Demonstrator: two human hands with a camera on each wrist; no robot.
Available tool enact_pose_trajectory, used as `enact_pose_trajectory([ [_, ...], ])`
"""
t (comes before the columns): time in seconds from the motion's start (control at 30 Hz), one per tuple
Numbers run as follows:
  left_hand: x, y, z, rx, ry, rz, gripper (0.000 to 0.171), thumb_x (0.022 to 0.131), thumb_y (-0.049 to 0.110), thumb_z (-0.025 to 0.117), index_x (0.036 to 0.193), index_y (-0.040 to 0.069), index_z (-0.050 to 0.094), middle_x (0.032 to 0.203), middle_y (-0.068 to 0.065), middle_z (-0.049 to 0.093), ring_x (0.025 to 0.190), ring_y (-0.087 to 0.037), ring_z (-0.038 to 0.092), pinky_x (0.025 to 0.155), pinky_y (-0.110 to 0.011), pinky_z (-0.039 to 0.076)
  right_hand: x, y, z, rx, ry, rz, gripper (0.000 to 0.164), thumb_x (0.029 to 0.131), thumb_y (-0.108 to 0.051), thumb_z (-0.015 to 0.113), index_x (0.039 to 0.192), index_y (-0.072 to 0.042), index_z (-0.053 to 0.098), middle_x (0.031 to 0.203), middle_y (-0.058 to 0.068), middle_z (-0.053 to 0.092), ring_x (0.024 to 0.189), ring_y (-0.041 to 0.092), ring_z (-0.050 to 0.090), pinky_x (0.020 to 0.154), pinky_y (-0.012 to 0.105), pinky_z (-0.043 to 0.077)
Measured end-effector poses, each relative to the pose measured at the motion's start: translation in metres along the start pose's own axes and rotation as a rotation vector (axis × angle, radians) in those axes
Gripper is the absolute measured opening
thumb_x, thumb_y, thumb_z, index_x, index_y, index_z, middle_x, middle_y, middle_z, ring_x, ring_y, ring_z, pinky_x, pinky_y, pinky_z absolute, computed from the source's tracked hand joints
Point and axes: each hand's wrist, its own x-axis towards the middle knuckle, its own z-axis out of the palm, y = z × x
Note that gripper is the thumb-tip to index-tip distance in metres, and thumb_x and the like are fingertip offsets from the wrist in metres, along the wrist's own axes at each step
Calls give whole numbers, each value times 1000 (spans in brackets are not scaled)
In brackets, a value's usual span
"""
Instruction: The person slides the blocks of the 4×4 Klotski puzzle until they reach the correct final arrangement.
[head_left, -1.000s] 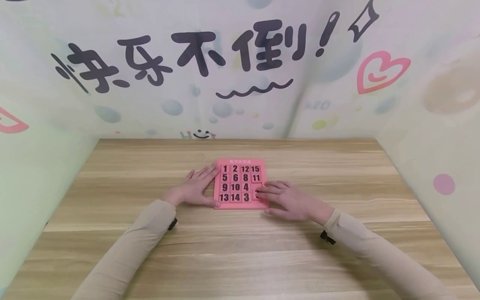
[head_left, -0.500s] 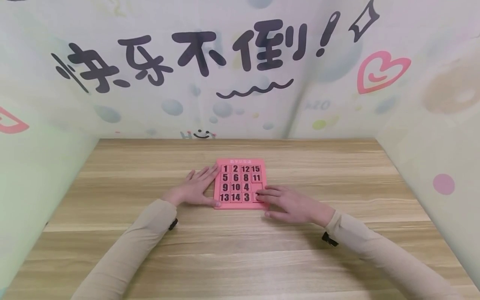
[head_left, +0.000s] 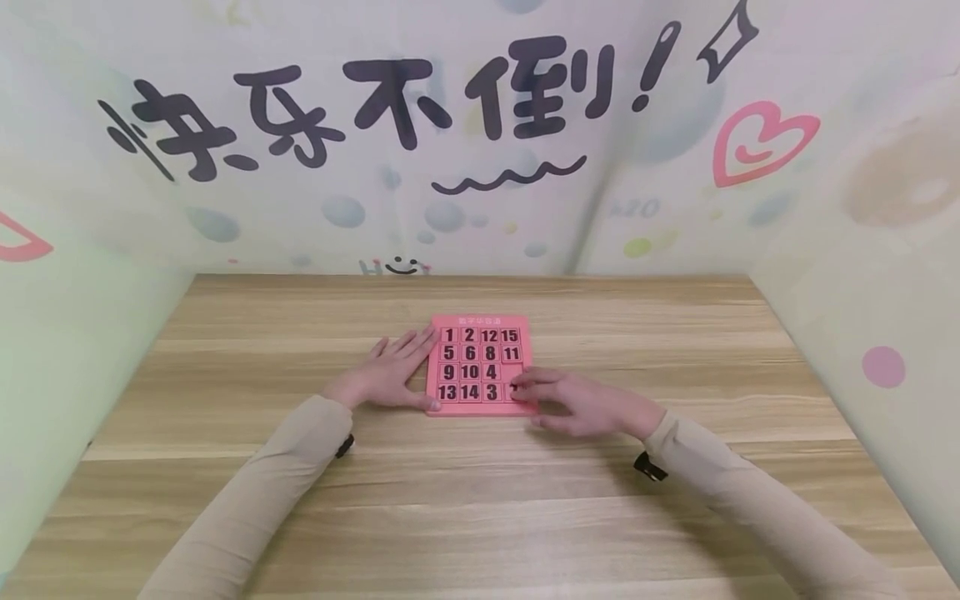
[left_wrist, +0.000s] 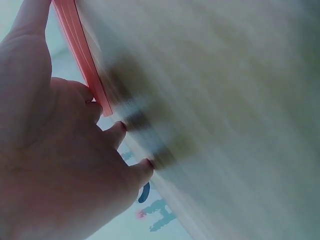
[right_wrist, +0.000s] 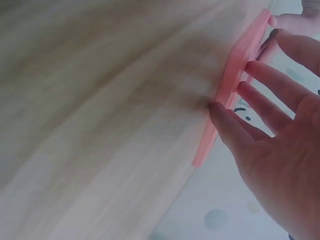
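A pink sliding number puzzle [head_left: 480, 409] lies flat on the wooden table, with black numbers on its square tiles. Its gap shows in the right column, third row, below the 11 tile [head_left: 512, 354]. My left hand [head_left: 384, 377] is spread along the left side, fingertips at the upper edge and thumb at the lower left corner. From the right, my right hand [head_left: 581, 404] reaches over the frame, a fingertip on the bottom-right tile, whose number is mostly covered. In the right wrist view, the right fingers [right_wrist: 272, 82] extend to the pink edge.
The wooden table [head_left: 465, 508] stretches around the puzzle on every side. Behind it rises a printed backdrop [head_left: 300, 225] with large dark characters, and similar panels flank the table left and right. Black wrist straps [head_left: 651, 467] show at the sleeves.
The right hand has shifted slightly nearer and its front finger now bends more over the bottom-right tile, which has edged slightly down. The left hand stays put.
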Motion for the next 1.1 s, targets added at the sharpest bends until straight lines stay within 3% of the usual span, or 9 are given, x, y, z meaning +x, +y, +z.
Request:
enact_pose_trajectory([
  [0.53, -1, 1, -1, -10, 14, -18, 112, 82, 65, 62, 155, 5, 1, 161, -10, -6, 146, -32, -2, 114, -57, -2, 10, 10, -8, 145, -17, 28, 41, 93, -18, 62, 128, 4, 58, 141, 18, 47, 134, 36, 37, 112, 49, 28],
  [0.9, 1, 0, 0, -23, 16, -27, 112, 81, 65, 63, 155, 6, 2, 161, -9, -5, 146, -32, -2, 114, -56, -3, 21, 26, -11, 150, 68, -11, 36, 92, -10, 60, 126, 4, 60, 134, 19, 54, 126, 34, 47, 109, 47, 34],
  [1.1, 1, 0, 1, -21, 15, -32, 113, 81, 65, 63, 155, 7, 1, 161, -9, -5, 146, -31, -2, 114, -56, -3, 27, 31, -14, 127, 102, 21, 31, 95, -9, 58, 122, 5, 62, 132, 18, 56, 124, 33, 50, 107, 45, 37],
])
